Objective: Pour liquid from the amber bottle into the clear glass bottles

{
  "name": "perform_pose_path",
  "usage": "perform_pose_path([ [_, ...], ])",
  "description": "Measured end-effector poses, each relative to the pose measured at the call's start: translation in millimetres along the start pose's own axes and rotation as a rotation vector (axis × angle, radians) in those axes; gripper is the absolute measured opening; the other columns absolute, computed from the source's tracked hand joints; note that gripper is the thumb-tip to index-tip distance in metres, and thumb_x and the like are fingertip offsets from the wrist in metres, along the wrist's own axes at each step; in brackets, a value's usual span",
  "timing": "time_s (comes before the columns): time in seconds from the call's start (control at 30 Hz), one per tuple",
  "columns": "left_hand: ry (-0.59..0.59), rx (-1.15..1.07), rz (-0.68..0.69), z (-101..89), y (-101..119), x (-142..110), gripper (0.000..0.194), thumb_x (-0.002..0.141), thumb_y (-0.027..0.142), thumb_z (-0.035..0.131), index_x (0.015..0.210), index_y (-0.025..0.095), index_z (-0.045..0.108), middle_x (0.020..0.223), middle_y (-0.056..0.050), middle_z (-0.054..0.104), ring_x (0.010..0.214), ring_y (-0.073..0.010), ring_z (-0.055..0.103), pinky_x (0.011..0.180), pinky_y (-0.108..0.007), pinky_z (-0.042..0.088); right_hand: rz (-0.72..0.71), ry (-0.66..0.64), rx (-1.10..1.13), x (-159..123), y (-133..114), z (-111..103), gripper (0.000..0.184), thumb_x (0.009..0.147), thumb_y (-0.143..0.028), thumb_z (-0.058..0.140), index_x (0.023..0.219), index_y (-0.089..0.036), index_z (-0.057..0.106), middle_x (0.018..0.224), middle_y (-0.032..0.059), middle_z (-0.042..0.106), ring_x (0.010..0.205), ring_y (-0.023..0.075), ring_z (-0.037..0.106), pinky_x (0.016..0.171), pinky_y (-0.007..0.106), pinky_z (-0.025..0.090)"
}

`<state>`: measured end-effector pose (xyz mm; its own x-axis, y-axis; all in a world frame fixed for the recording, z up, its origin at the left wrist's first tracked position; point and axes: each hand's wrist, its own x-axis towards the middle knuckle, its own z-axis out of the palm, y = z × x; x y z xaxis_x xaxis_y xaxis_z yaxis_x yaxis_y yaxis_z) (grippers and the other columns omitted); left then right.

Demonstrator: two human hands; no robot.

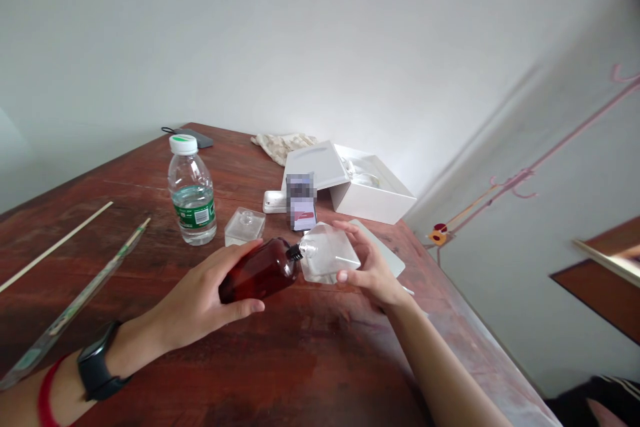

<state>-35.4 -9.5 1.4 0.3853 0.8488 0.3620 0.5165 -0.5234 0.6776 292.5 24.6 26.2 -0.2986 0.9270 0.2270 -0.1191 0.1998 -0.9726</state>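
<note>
My left hand (220,287) is wrapped round a dark reddish-brown bottle (265,271), tilted almost onto its side with its black threaded neck pointing right. That neck meets, or nearly meets, the mouth of a clear square bottle (330,255). My right hand (370,267) grips the clear bottle from the right, thumb in front and fingers behind, and the bottle leans toward the brown one. Whether liquid passes between them I cannot tell. Just behind my left fingers stands a clear square block-like container (245,225) with a round top piece.
A water bottle (193,197) with a white cap stands left. Chopsticks, one in a wrapper (85,300), lie beyond my left forearm. Behind my hands are a phone (302,213), a small white case (274,201), an opened white box (373,190) and a cloth (280,145).
</note>
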Motion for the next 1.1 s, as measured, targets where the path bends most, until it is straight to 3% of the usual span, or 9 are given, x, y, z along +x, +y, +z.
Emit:
perform_pose_path([
  [0.27, -0.041, -0.042, -0.003, 2.4, -1.2, -3.2, 0.080, 0.093, 0.055, 0.078, 0.161, 0.029, 0.044, 0.158, -0.012, 0.061, 0.141, -0.0347, 0.063, 0.118, -0.048, 0.052, -0.032, 0.011, 0.029, -1.0, -3.6, 4.6, 0.071, 0.060, -0.035, 0.105, 0.121, -0.032, 0.070, 0.128, 0.0068, 0.077, 0.112, 0.0307, 0.073, 0.095, 0.043, 0.059],
  [0.47, -0.060, -0.063, -0.002, 3.1, -0.6, -3.0, 0.081, 0.095, 0.056, 0.076, 0.162, 0.030, 0.039, 0.159, -0.012, 0.058, 0.142, -0.0339, 0.061, 0.116, -0.046, 0.053, -0.052, 0.013, 0.054, -2.4, -3.2, 3.0, 0.079, 0.060, -0.044, 0.105, 0.130, -0.033, 0.070, 0.135, 0.0084, 0.076, 0.124, 0.0350, 0.071, 0.103, 0.048, 0.057],
  [0.63, -0.069, -0.073, 0.009, 4.3, -1.4, -4.3, 0.082, 0.095, 0.056, 0.076, 0.162, 0.030, 0.038, 0.159, -0.012, 0.058, 0.142, -0.0348, 0.060, 0.117, -0.048, 0.052, -0.056, 0.030, 0.051, -2.5, -5.0, 3.5, 0.085, 0.057, -0.044, 0.106, 0.132, -0.031, 0.067, 0.135, 0.0102, 0.077, 0.122, 0.0354, 0.073, 0.100, 0.048, 0.060],
  [1.1, -0.083, -0.085, 0.012, 5.1, -4.5, -5.5, 0.083, 0.094, 0.057, 0.077, 0.163, 0.033, 0.036, 0.161, -0.011, 0.055, 0.144, -0.0361, 0.058, 0.118, -0.050, 0.051, -0.154, 0.048, -0.025, -5.1, -4.6, 2.5, 0.079, 0.062, -0.046, 0.104, 0.133, -0.034, 0.070, 0.130, 0.0069, 0.079, 0.119, 0.0318, 0.076, 0.099, 0.044, 0.062],
])
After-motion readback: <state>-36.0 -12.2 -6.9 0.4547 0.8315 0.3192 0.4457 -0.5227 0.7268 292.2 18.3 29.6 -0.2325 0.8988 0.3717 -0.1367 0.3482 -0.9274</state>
